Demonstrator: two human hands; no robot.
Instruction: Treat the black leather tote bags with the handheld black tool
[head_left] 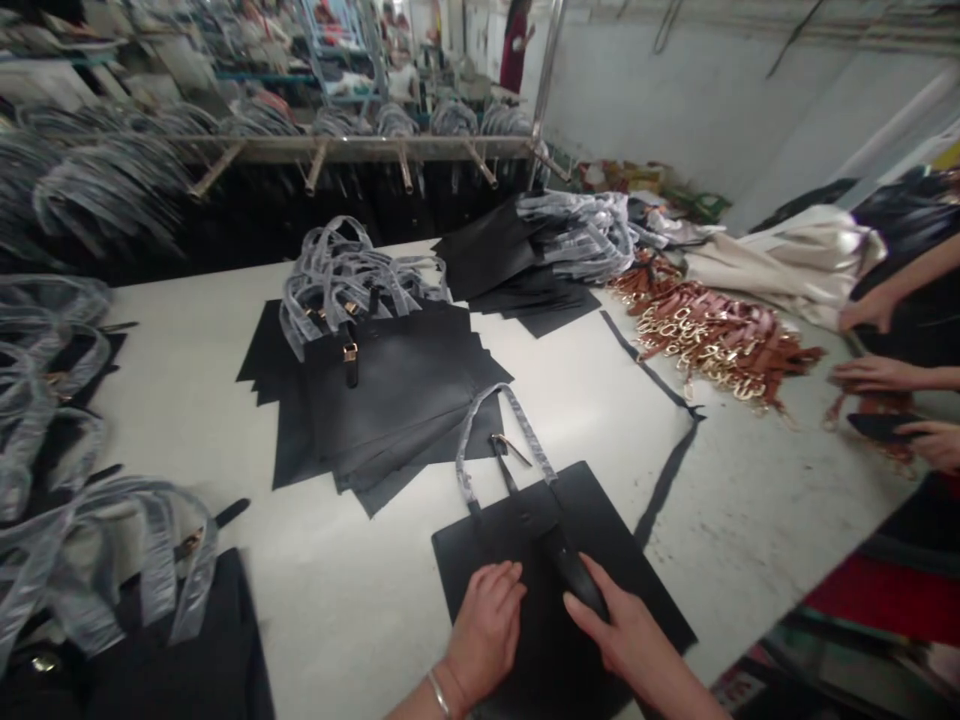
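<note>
A black bag panel (pixel 525 620) lies before me, its plastic-wrapped handle (pixel 525 425) pointing away and a narrow black strap with a gold-coloured buckle (pixel 506 460) at its top edge. My left hand (pixel 487 625) rests on the panel with its fingers curled together; whether anything is under them is hidden. In my right hand (pixel 619 625) is a black handheld tool (pixel 574 570), its far end over the panel near the strap's base. Beyond, to the left, a fanned stack of black panels (pixel 390 380) carries wrapped handles and buckles.
More wrapped handles (pixel 157 550) and black panels line the left side. Brown straps with gold clasps (pixel 712 345) are heaped at the right, near another person's hands (pixel 877 375). A metal rack (pixel 360 150) stands behind the white table (pixel 187 390).
</note>
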